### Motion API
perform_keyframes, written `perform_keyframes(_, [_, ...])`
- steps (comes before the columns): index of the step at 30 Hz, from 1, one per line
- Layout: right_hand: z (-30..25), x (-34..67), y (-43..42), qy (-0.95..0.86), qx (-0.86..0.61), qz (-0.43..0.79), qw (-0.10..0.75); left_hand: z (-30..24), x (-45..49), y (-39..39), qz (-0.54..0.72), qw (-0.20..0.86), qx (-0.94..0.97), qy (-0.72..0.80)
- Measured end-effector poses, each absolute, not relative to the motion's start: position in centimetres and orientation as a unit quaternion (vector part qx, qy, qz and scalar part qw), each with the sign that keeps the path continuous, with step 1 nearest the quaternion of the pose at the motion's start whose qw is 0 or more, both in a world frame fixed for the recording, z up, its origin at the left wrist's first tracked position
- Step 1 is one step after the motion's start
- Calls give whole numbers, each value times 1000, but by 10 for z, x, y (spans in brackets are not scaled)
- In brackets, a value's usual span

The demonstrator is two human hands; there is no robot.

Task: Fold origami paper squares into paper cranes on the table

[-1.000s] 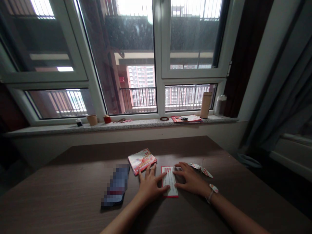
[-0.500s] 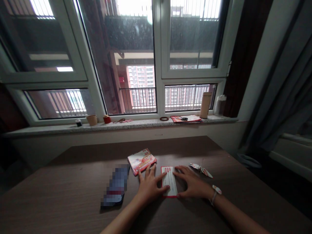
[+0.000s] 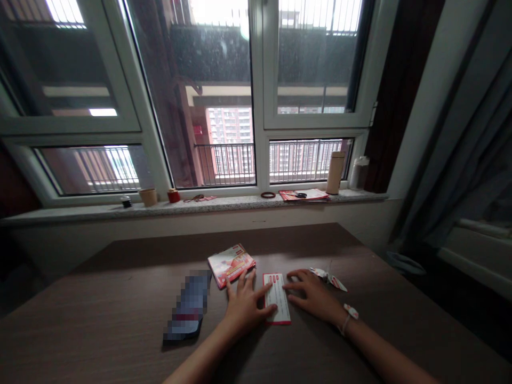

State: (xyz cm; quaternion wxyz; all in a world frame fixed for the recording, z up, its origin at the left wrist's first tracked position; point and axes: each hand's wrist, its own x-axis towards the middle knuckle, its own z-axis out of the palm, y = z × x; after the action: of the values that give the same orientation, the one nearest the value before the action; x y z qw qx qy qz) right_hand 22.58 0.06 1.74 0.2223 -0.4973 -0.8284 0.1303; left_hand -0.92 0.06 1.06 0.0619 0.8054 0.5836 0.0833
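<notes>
A narrow white paper card with a red border (image 3: 280, 300) lies flat on the brown table. My left hand (image 3: 246, 301) has its fingers spread; thumb and index finger rest on the card's left side, and the other fingertips reach the lower edge of a stack of printed leaflets (image 3: 231, 262). At the card's right edge is my right hand (image 3: 314, 293), fingers apart and lying low, with nothing gripped. Just beyond it sits a small folded paper piece (image 3: 337, 282). A bracelet with a white piece (image 3: 351, 311) circles my right wrist.
Left of my hands lies a dark, pixelated flat object (image 3: 187, 309). Along the windowsill (image 3: 240, 203) stand a paper cup (image 3: 148, 197), a red spool (image 3: 173, 196), a tan flask (image 3: 335, 172) and a clear bottle (image 3: 359, 173). Scissors (image 3: 301, 195) lie on red-and-white papers there.
My right hand has shifted slightly up, and its thumb has left the card's lower right corner. My left hand stays on the card. The view has moved a little.
</notes>
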Motion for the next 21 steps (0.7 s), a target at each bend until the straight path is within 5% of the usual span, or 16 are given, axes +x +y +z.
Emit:
perform_keyframes(10, [7, 206, 7, -807, -565, -39, 167, 9, -10, 2, 80, 63, 808, 580])
perform_keyframes(21, [0, 205, 12, -802, -566, -26, 191, 7, -11, 3, 101, 62, 810, 575])
